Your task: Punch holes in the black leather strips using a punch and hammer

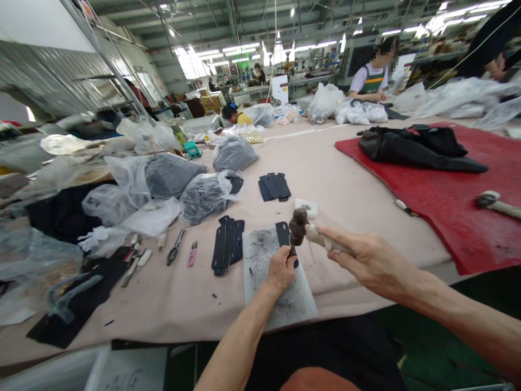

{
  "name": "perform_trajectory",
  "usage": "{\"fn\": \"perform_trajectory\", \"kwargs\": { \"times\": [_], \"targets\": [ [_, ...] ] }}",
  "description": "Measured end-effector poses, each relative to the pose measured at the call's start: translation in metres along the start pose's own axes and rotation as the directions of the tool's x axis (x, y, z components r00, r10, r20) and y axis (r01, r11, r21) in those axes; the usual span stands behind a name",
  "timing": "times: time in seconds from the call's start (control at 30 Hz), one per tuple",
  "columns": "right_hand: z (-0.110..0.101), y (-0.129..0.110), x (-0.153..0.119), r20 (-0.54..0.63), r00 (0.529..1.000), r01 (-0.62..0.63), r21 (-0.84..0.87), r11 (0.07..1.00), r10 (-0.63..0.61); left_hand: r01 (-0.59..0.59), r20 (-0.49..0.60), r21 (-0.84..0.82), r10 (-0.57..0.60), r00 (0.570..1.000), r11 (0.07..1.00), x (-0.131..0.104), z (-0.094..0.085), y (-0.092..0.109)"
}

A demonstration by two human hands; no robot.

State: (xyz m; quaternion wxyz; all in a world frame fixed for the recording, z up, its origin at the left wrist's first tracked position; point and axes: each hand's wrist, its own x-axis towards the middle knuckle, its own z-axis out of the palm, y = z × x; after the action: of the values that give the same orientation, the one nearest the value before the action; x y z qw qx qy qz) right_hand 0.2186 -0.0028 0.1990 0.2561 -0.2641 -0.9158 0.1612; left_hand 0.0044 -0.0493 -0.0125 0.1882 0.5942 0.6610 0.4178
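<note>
My right hand (362, 260) is closed around the pale wrapped handle of a hammer (298, 225). Its dark, rounded head is just above my left hand (281, 269). That hand is closed on a slim upright punch (292, 250), mostly hidden by my fingers and the hammer head. Beneath them a dark slotted strip (282, 232) lies on a white, scuffed cutting board (258, 282); my left hand covers part of it. Left of the board is a pile of similar dark strips (228, 244). More dark strips (274, 186) lie beyond it.
Pink-handled thread snips (192, 254) and a black-handled tool (175, 248) lie on the left. Plastic bags of dark pieces (207, 198) stand behind them. A red sheet (431, 201) on the right carries black material (415, 149) and another hammer (496, 203). A co-worker (372, 79) sits across the table.
</note>
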Motion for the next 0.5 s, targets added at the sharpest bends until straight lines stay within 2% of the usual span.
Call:
{"fn": "perform_trajectory", "kwargs": {
  "times": [0.03,0.1,0.17,0.2,0.23,0.27,0.3,0.33,0.37,0.4,0.43,0.5],
  "targets": [
    [-0.01,-0.004,0.005,-0.052,0.999,-0.001,0.009,1.0,0.001,-0.001,0.0,-0.005,0.001,1.0,1.0,0.0,0.0,0.0],
    [-0.027,-0.015,0.014,-0.27,0.963,-0.023,0.005,1.0,0.023,-0.004,-0.001,-0.015,0.004,1.0,1.0,0.0,0.0,0.0],
    [-0.03,-0.023,0.017,-0.517,0.855,-0.063,-0.005,0.998,0.052,-0.013,-0.006,-0.02,0.012,1.0,1.0,0.0,0.0,0.0],
    [-0.025,-0.023,0.015,-0.564,0.825,-0.052,-0.009,0.999,0.038,-0.017,-0.009,-0.021,0.017,1.0,1.0,-0.001,0.0,0.0],
    [-0.017,-0.02,0.012,-0.544,0.839,-0.015,-0.012,1.0,0.006,-0.02,-0.009,-0.022,0.02,1.0,1.0,-0.001,-0.001,0.001],
    [-0.009,-0.016,0.008,-0.448,0.893,0.042,-0.01,0.999,-0.042,-0.021,-0.008,-0.021,0.021,1.0,1.0,-0.001,-0.001,0.001],
    [-0.001,-0.011,0.004,-0.271,0.959,0.091,0.0,0.996,-0.087,-0.024,-0.007,-0.018,0.024,1.0,1.0,-0.001,-0.001,0.002],
    [0.002,-0.005,0.001,-0.114,0.989,0.096,0.01,0.995,-0.095,-0.031,-0.002,-0.015,0.031,1.0,0.999,-0.001,-0.001,0.002],
    [0.002,-0.001,0.0,0.001,0.996,0.086,0.016,0.996,-0.086,-0.039,0.0,-0.009,0.039,0.999,0.999,-0.001,-0.001,0.002],
    [-0.004,0.001,0.001,0.042,0.997,0.062,0.018,0.998,-0.062,-0.046,0.001,-0.004,0.046,0.999,0.999,-0.001,-0.001,0.002],
    [-0.013,0.001,0.003,0.005,1.0,0.028,0.014,0.999,-0.028,-0.051,0.002,0.0,0.051,0.999,0.999,-0.001,-0.001,0.002],
    [-0.037,-0.004,0.01,-0.194,0.981,-0.025,0.022,0.999,0.029,-0.05,0.003,0.003,0.05,0.999,0.999,0.0,-0.001,0.002]
  ]
}}
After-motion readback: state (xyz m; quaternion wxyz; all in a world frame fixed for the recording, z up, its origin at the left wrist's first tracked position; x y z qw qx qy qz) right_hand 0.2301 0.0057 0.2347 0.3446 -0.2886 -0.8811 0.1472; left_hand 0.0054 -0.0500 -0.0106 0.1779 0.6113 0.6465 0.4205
